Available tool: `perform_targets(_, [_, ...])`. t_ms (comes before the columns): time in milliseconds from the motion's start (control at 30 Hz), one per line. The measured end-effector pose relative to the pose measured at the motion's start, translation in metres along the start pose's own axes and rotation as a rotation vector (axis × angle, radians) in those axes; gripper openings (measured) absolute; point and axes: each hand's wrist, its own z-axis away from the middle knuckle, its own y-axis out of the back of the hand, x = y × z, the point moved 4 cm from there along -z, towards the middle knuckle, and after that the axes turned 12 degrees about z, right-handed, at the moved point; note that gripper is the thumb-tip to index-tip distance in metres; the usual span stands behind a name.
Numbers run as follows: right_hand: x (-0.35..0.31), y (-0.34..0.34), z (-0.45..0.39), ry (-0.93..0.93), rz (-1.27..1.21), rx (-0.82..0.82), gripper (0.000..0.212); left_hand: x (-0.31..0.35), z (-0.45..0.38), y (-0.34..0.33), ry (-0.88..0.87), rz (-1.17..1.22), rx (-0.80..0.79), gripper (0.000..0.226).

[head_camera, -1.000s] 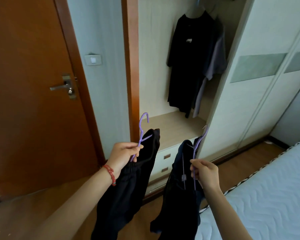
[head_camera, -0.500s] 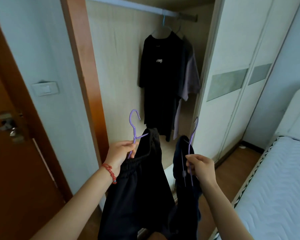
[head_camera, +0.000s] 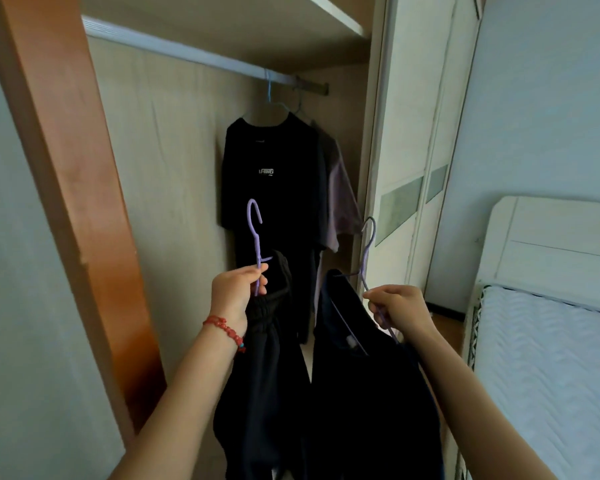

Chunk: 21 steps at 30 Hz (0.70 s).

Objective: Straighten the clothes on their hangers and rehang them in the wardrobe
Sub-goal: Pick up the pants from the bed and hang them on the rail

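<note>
Left hand (head_camera: 234, 292) pinches a purple hanger (head_camera: 255, 237) carrying black trousers (head_camera: 264, 375); right hand (head_camera: 399, 310) grips a second purple hanger (head_camera: 368, 251) bearing a black shirt (head_camera: 368, 393). Both hang below the wardrobe rail (head_camera: 187, 55), in front of a hung black T-shirt (head_camera: 274, 188).

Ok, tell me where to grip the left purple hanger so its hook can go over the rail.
Grip the left purple hanger on its straight neck just below the hook, from the left and beneath, as the left hand does. That leaves the curved hook free above the fingers to lift over the rail, with the dark garment hanging below.
</note>
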Motion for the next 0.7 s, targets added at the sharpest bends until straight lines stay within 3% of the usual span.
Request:
perform_targets(167, [-0.023,-0.012,-0.028,0.042,-0.021,0.001,0.02,0.005,-0.031,-0.01,-0.061,0.068,0.044,0.018])
perform_targets(467, [-0.055,-0.045,-0.106,0.095,-0.089,-0.132,0.022,0.012,-0.095,-0.011,-0.147,-0.031,0.146,0.025])
perform_targets(700, [-0.086,-0.072,-0.204,0.153,-0.173,-0.391,0.014,0.035,-0.142,-0.019,-0.233,-0.049,0.278,0.022])
